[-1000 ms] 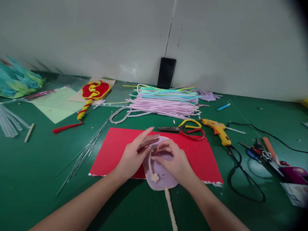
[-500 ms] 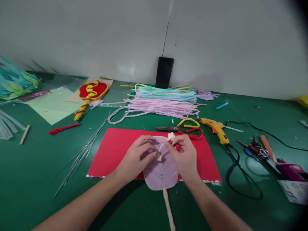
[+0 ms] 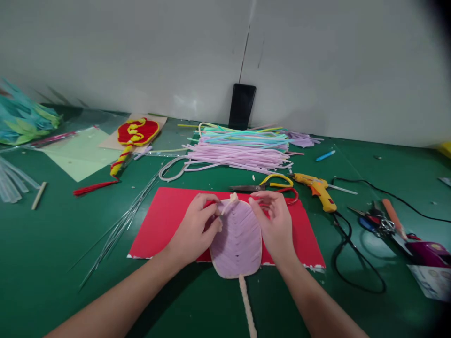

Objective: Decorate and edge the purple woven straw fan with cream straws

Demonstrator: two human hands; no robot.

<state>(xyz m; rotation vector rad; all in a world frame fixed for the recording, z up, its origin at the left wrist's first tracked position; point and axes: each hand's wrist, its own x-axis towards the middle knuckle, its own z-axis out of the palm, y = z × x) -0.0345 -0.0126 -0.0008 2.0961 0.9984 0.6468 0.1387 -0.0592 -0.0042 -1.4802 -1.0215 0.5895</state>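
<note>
A lilac fan [image 3: 237, 244] made of pipe cleaners, with a pale border and a twisted cream handle [image 3: 246, 300], lies over a red board [image 3: 169, 220]. My left hand [image 3: 197, 225] is above the fan's upper left, its fingers closed on the stem of a small cream pipe-cleaner flower [image 3: 232, 198]. The blossom points up and to the right, over the fan's top edge. At the upper right rim of the fan, my right hand [image 3: 276, 223] is open with its fingers curved and apart, and nothing shows in it.
Yellow-and-red-handled scissors [image 3: 275, 180] lie behind the board. To the right are a yellow glue gun [image 3: 319, 188], its black cord and a blue pen [image 3: 325, 155]. Pipe cleaners [image 3: 239, 152] are piled behind, before a phone [image 3: 242, 105]. Wires [image 3: 130, 211] and a red-yellow fan [image 3: 141, 133] lie left.
The cream flower has moved left and its blossom has left my right fingers. A second flower-like end seen between my left fingers is now hidden. My right hand has opened slightly.
</note>
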